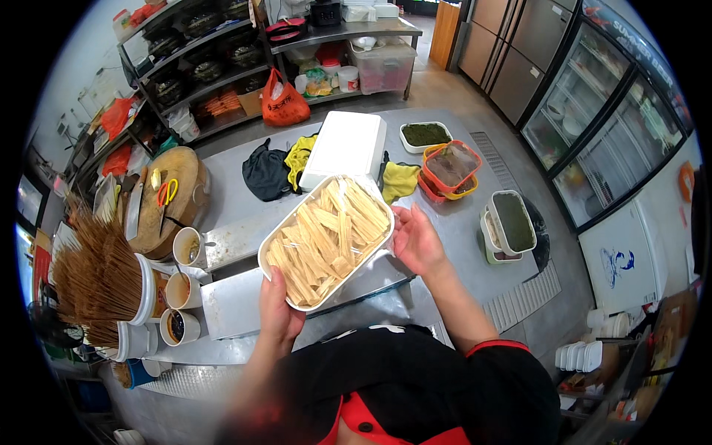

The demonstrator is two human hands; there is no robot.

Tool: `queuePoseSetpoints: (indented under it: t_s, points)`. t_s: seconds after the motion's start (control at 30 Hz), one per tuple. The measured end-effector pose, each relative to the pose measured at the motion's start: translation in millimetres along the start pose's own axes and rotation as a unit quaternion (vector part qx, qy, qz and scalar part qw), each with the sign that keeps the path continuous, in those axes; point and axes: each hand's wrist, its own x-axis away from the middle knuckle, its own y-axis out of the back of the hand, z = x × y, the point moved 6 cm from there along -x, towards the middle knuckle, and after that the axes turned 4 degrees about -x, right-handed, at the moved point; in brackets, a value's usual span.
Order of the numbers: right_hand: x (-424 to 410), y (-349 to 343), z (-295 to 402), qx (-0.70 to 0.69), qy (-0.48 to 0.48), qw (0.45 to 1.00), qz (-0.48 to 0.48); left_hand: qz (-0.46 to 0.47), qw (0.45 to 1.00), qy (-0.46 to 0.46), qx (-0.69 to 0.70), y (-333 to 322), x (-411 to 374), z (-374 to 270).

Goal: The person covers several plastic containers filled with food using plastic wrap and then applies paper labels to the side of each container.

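A white plastic tray (328, 239) of pale yellow dried tofu sticks, covered with clear film, is held tilted above the steel table (233, 200). My left hand (280, 311) grips its lower left corner, thumb over the rim. At the right edge, my right hand (417, 239) has its fingers at loose film beside the rim, partly curled; whether they pinch the film is hard to tell. Just beyond the tray lies a white lidded box (347, 144), with a dark cloth (268, 171) and yellow-and-black cloths (300, 158) beside it.
To the left are a round chopping block (189, 194) with a cleaver (135, 207) and scissors (167, 193), sauce cups (183, 290) and buckets of brown skewers (97, 272). Food tubs (452, 167) and a stack of containers (514, 222) stand at right. Shelving and fridges (601, 111) surround the table.
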Motion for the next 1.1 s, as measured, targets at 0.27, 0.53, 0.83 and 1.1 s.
queuePoseSetpoints:
  t_s: [0.27, 0.53, 0.83, 1.1]
  points:
    - [-0.9, -1.0, 16.6, 0.361, 0.138, 0.919, -0.079, 0.022, 0.999, -0.028, -0.031, -3.2, 1.2, 4.2]
    - [-0.5, -5.5, 29.7, 0.593, 0.274, 0.745, -0.132, 0.043, 0.999, 0.015, -0.014, 5.6, 2.0, 11.1]
    - [-8.3, -2.6, 15.3, 0.357, -0.093, 0.929, 0.016, 0.065, 0.996, 0.048, -0.038, 22.5, -0.6, 4.8]
    - [-3.9, -4.2, -27.9, 0.145, -0.082, 0.985, -0.038, 0.074, 0.991, 0.038, -0.102, 21.2, -2.2, 6.0]
